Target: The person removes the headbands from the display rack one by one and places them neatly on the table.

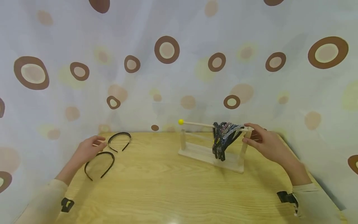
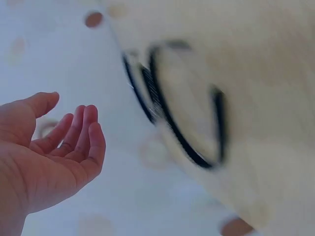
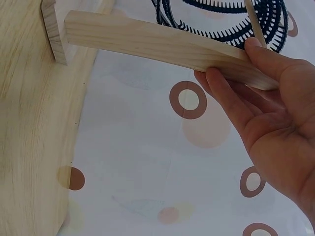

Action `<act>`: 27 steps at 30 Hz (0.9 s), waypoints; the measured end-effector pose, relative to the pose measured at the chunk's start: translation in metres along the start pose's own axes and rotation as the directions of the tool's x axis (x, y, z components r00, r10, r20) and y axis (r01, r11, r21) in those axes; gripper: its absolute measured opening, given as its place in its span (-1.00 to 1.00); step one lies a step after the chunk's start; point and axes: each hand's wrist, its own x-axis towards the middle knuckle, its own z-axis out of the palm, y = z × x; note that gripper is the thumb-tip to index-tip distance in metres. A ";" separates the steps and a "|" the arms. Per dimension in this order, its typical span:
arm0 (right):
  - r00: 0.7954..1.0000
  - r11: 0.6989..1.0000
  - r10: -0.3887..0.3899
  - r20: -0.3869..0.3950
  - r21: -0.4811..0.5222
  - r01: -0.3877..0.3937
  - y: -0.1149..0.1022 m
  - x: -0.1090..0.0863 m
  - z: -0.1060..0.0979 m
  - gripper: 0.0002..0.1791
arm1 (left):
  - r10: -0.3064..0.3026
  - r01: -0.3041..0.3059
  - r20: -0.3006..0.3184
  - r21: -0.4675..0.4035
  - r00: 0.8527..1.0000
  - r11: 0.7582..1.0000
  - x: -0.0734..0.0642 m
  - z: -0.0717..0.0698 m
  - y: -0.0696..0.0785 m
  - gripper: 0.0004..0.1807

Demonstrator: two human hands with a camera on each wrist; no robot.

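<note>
My right hand (image 1: 267, 143) grips the top of the right post (image 3: 147, 42) of a pale wooden headband rack, thumb on one side and fingers on the other. A thin rod (image 1: 197, 124) with a yellow ball (image 1: 181, 122) at its left end runs along the rack's top. Several dark, glittery headbands (image 1: 223, 137) hang bunched on the rod near that hand. At the left, my left hand (image 1: 90, 151) hovers with loosely bent fingers and holds nothing. Beside it a black toothed headband (image 1: 120, 133) and a plain black headband (image 1: 111, 167) lie apart on the table.
The rack's base (image 1: 198, 152) sits on the light wooden table (image 1: 156, 193), toward the back right. A left post (image 1: 183, 140) rises under the yellow ball. A white curtain (image 1: 184, 77) with brown and beige spots surrounds the table at the back and sides.
</note>
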 end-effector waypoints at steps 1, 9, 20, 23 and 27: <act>1.000 1.000 0.004 0.001 0.006 -0.004 0.000 0.000 -0.001 -0.32 | 0.031 -0.031 -0.002 -0.022 1.000 0.999 0.005 0.007 0.013 -0.43; 0.999 0.998 0.038 0.008 0.046 -0.039 -0.001 -0.001 -0.001 -0.31 | 0.229 -0.216 0.029 -0.226 0.973 0.950 0.032 0.076 0.137 -0.59; 0.999 0.997 0.031 -0.025 0.068 -0.029 0.001 -0.008 0.007 -0.34 | 0.239 -0.207 0.004 -0.485 0.971 0.849 0.046 0.160 0.272 -0.67; 0.999 0.997 0.033 -0.030 0.076 -0.031 -0.001 -0.009 0.005 -0.35 | 0.226 -0.226 -0.054 -0.448 0.973 0.865 0.047 0.175 0.298 -0.61; 0.999 0.997 0.026 -0.039 0.073 -0.023 -0.006 -0.009 0.000 -0.36 | 0.223 -0.241 -0.094 -0.411 0.970 0.879 0.046 0.190 0.327 -0.51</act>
